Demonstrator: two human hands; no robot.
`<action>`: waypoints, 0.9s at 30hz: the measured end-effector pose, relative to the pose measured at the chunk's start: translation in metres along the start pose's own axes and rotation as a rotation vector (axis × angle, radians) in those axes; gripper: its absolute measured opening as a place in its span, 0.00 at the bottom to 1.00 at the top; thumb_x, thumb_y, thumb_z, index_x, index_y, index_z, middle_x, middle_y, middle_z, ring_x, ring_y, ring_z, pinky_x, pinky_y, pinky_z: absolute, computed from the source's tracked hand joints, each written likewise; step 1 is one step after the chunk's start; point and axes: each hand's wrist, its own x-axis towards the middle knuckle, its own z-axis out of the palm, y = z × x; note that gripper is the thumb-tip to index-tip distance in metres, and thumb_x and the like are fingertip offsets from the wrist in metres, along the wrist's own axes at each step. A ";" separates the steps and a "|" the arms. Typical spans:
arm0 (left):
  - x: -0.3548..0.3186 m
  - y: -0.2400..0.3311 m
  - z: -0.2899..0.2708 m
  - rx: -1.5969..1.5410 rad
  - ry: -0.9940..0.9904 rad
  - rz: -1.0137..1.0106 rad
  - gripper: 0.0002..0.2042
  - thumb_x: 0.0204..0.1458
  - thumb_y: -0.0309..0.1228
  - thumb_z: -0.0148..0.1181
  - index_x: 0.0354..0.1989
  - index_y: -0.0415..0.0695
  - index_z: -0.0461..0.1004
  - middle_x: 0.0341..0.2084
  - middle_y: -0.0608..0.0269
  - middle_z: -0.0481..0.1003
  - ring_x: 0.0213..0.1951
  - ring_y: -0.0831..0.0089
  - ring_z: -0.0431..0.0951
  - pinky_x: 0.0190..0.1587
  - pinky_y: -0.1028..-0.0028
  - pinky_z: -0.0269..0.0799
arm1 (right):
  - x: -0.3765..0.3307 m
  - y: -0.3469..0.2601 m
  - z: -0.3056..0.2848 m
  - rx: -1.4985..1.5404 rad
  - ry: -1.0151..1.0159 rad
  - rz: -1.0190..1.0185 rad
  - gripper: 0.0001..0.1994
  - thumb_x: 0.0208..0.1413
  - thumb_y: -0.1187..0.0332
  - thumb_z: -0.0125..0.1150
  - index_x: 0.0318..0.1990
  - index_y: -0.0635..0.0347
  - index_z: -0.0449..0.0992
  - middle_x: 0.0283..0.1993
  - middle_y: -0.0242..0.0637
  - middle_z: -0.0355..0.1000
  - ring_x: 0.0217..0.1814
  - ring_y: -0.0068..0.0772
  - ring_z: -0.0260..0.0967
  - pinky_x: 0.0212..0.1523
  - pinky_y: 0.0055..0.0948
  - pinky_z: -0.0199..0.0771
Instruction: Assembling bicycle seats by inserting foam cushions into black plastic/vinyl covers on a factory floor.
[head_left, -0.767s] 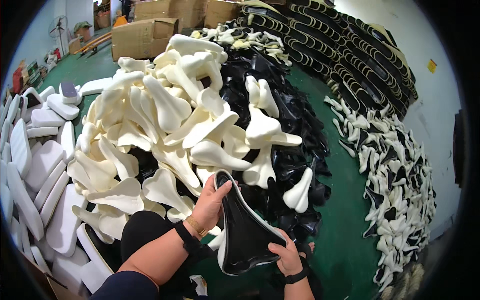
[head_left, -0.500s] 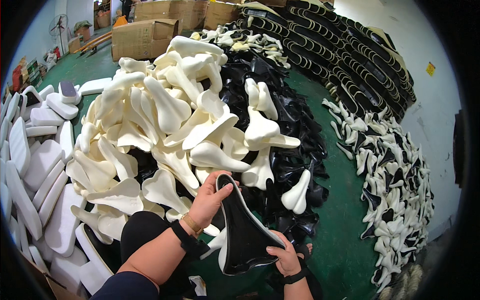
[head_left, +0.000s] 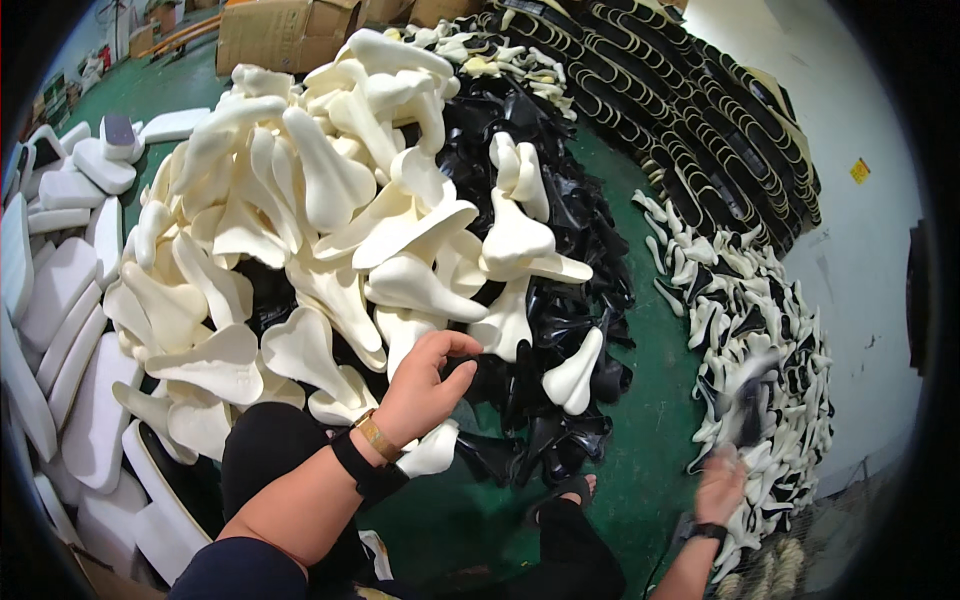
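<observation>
My left hand (head_left: 430, 385) reaches over the near edge of a heap of cream foam saddle pads (head_left: 325, 170). Its thumb and fingers are apart, and nothing is in it. Far to the right, my right hand (head_left: 722, 487) is smeared by motion. Just beyond its fingertips is a blurred black-and-white bicycle saddle (head_left: 748, 405), over a pile of white and black saddles (head_left: 785, 480). Whether the fingers still touch that saddle, I cannot tell. Black plastic saddle shells (head_left: 570, 210) lie along the heap's right side, with one white pad (head_left: 574, 372) on top of them.
Thick white foam blocks (head_left: 80, 400) are piled at the left. Cardboard boxes (head_left: 275, 38) stand at the back. A tall stack of black pieces with pale rims (head_left: 690, 110) leans by the right wall. My foot (head_left: 575, 490) rests on the green floor (head_left: 480, 530).
My left hand has let go of the saddle. My right hand has swung right, carrying the saddle to the pile there. The view has shifted slightly.
</observation>
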 end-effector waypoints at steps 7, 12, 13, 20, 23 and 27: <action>0.003 -0.009 0.001 -0.224 -0.011 -0.115 0.08 0.57 0.23 0.55 0.45 0.39 0.71 0.39 0.69 0.73 0.41 0.83 0.72 0.47 0.80 0.68 | 0.019 0.134 0.078 -0.533 -0.154 0.183 0.16 0.60 0.67 0.52 0.53 0.64 0.66 0.42 0.41 0.72 0.38 0.30 0.71 0.34 0.28 0.75; 0.003 -0.002 0.023 -0.309 -0.089 -0.119 0.08 0.58 0.23 0.55 0.45 0.40 0.71 0.38 0.70 0.73 0.40 0.85 0.71 0.46 0.80 0.68 | -0.018 0.344 0.033 -1.514 -0.544 0.411 0.28 0.50 0.53 0.66 0.53 0.61 0.70 0.40 0.42 0.77 0.43 0.38 0.76 0.44 0.36 0.75; 0.001 -0.008 0.015 -0.276 -0.075 -0.138 0.08 0.57 0.24 0.55 0.45 0.41 0.71 0.38 0.70 0.73 0.40 0.85 0.71 0.46 0.80 0.68 | -0.038 0.379 0.044 -1.773 -0.716 0.271 0.32 0.44 0.46 0.68 0.50 0.60 0.73 0.42 0.44 0.77 0.46 0.44 0.75 0.48 0.38 0.73; 0.002 0.000 0.003 -0.249 -0.079 -0.159 0.09 0.57 0.25 0.55 0.45 0.40 0.71 0.38 0.67 0.72 0.40 0.81 0.72 0.45 0.78 0.70 | -0.060 0.417 0.015 -1.195 -0.501 0.522 0.19 0.54 0.62 0.63 0.45 0.71 0.74 0.38 0.43 0.75 0.31 0.37 0.77 0.25 0.31 0.81; 0.000 0.004 -0.007 -0.226 -0.066 -0.133 0.10 0.58 0.24 0.53 0.47 0.41 0.70 0.40 0.68 0.73 0.42 0.82 0.72 0.47 0.78 0.69 | -0.029 0.356 0.043 -0.571 -0.110 0.728 0.13 0.58 0.61 0.56 0.42 0.62 0.76 0.40 0.40 0.75 0.41 0.36 0.74 0.41 0.37 0.76; 0.000 0.003 -0.005 0.109 -0.126 -0.065 0.24 0.49 0.14 0.48 0.57 0.41 0.63 0.44 0.54 0.71 0.50 0.66 0.72 0.53 0.71 0.68 | 0.000 0.269 0.076 -0.224 -0.214 0.648 0.20 0.60 0.57 0.49 0.54 0.59 0.70 0.51 0.38 0.74 0.51 0.36 0.72 0.42 0.33 0.74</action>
